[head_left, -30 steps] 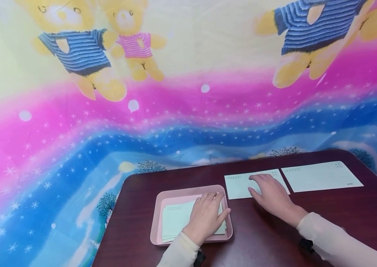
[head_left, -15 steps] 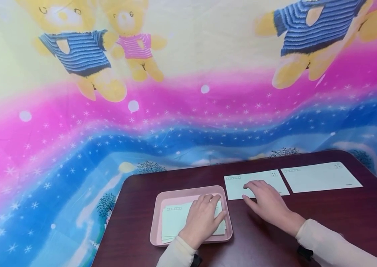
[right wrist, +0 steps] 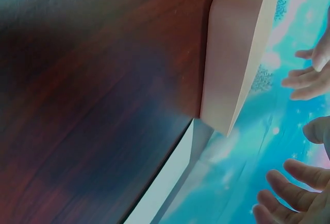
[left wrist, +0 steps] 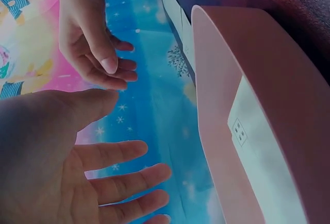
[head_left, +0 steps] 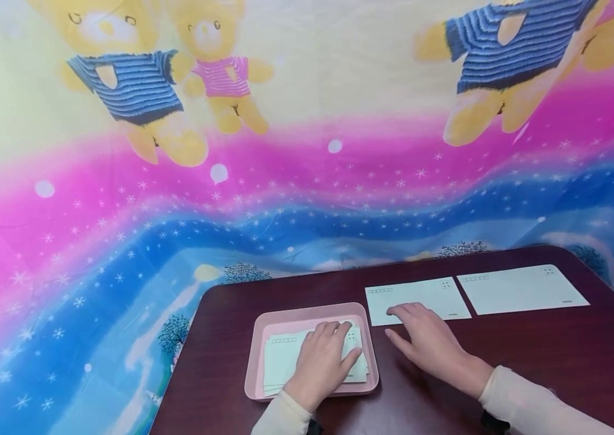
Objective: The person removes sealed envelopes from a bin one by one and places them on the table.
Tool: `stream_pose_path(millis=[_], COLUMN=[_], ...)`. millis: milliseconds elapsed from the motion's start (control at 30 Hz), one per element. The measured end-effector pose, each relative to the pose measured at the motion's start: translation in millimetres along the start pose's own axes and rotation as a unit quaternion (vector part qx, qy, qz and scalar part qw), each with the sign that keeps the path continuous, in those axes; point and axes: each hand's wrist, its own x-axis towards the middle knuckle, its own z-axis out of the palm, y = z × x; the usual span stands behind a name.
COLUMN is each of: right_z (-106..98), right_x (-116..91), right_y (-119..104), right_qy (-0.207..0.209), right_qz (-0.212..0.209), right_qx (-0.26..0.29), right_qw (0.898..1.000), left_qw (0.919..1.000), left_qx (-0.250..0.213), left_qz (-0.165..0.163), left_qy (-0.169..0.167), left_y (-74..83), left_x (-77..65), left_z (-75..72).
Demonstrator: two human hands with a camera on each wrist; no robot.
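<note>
Maroon tabletop [head_left: 568, 350], bear-print cloth [head_left: 307, 175] behind, left hand [head_left: 320, 362] relaxed over pink tray [head_left: 254, 356], right hand [head_left: 433, 344] loose.

The right hand [head_left: 432, 345] is now drawn back toward the person and the pink tray [head_left: 255, 356], baring the stamp box [head_left: 445, 284] and small print [head_left: 452, 315] on the envelope [head_left: 421, 296] beside the tray. The left hand [head_left: 320, 364] is also farther back and leftward, its thumb no longer overlapping the tray's right wall, exposing the corner markings [head_left: 352, 336] of the top envelope [head_left: 285, 356] inside.

tray [head_left: 254, 359] on table [head_left: 203, 374] | envelope stack [head_left: 282, 359] inside | middle envelope [head_left: 420, 292] right of tray | rightmost envelope [head_left: 523, 291] beyond
</note>
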Motion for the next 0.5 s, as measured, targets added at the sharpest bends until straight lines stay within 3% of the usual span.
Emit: stream_pose_path(millis=[500], right_z=[8.9], right_x=[-9.5], right_y=[-17.1], right_qy=[-0.018], right_qz=[-0.014], right_qx=[-0.003], right_qw=[1.000], left_qw=[0.9997], left_qx=[-0.004], left_qz=[-0.024], left_qy=[-0.011], left_y=[-10.7], left_x=[-12.1], left_z=[0.7])
